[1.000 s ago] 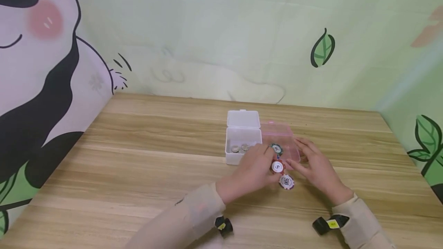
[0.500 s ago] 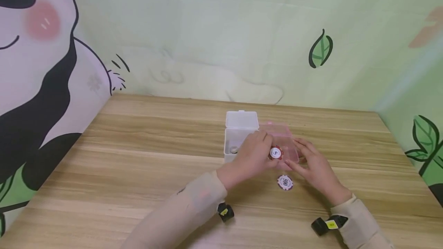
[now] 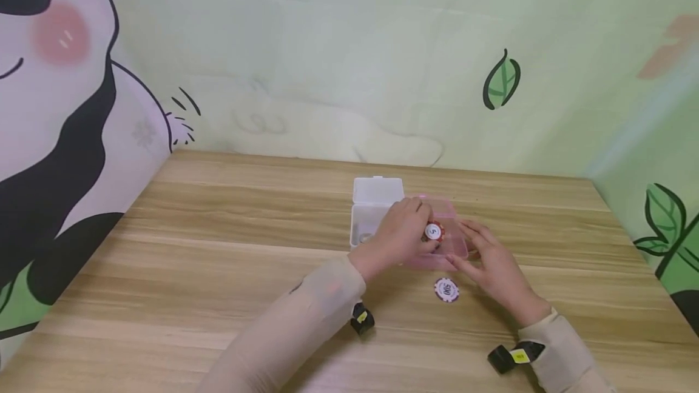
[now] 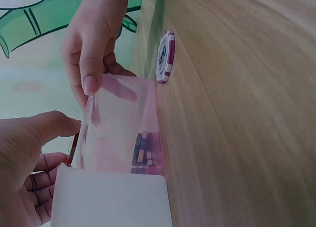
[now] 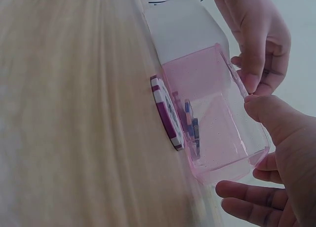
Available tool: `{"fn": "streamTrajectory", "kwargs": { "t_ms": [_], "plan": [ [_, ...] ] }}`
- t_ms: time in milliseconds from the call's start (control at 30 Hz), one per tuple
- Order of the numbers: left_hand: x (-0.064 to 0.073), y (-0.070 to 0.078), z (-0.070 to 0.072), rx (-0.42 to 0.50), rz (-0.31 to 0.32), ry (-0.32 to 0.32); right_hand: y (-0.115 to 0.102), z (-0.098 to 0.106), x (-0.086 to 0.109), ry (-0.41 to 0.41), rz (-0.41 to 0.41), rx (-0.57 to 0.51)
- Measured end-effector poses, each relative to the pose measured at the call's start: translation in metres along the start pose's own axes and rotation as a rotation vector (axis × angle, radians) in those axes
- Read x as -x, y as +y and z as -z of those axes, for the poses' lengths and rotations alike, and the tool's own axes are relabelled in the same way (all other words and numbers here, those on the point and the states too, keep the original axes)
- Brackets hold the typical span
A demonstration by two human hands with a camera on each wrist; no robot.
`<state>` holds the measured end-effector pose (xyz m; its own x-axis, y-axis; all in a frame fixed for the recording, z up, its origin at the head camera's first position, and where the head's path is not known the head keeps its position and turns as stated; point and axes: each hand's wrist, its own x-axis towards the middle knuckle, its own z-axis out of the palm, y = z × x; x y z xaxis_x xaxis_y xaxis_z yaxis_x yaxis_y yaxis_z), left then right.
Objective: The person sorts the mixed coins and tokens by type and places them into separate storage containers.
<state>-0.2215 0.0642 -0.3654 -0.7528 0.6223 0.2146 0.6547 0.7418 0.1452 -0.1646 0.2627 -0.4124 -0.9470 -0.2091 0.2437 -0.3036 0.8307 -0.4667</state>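
Observation:
My left hand (image 3: 401, 232) pinches a red poker chip (image 3: 434, 231) marked 5 by its edge, over the open pink box (image 3: 457, 246). In the left wrist view this chip shows edge-on between thumb and fingers, at the box's rim. My right hand (image 3: 494, 265) grips the pink box at its right end, thumb at the near corner and fingers along the side. Through the pink wall, several chips (image 5: 192, 126) show at the bottom. A white and purple chip (image 3: 447, 290) marked 500 lies flat on the table in front of the box.
Left of the pink box and right beside it stands an open white box (image 3: 357, 223), lid raised at the back and partly covered by my left hand. The wooden table (image 3: 246, 211) meets a printed backdrop (image 3: 306, 65) behind.
My left hand has moved away from me with the red chip, from the box's near side to over it. The green chip seen earlier is out of sight. The right hand keeps its hold.

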Motion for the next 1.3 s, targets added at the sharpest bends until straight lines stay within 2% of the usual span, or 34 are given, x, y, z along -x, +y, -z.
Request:
{"fn": "streamTrajectory", "kwargs": {
  "t_ms": [233,467,667,1300],
  "plan": [
    [-0.0029,-0.0039,-0.0044,-0.064,-0.021,-0.011,-0.0009,0.0002,-0.0002,0.004,0.005,0.006],
    [-0.0054,-0.0034,-0.0041,-0.137,-0.022,-0.077,-0.0017,0.0005,0.0003,-0.009,-0.009,0.008],
    [-0.0051,-0.0037,-0.0037,-0.178,-0.034,-0.099,-0.0022,0.0007,0.0004,-0.01,-0.011,0.013],
    [0.0029,-0.0079,-0.0056,-0.105,-0.062,0.016,-0.0042,0.0016,0.001,-0.026,-0.022,0.023]
  ]
}}
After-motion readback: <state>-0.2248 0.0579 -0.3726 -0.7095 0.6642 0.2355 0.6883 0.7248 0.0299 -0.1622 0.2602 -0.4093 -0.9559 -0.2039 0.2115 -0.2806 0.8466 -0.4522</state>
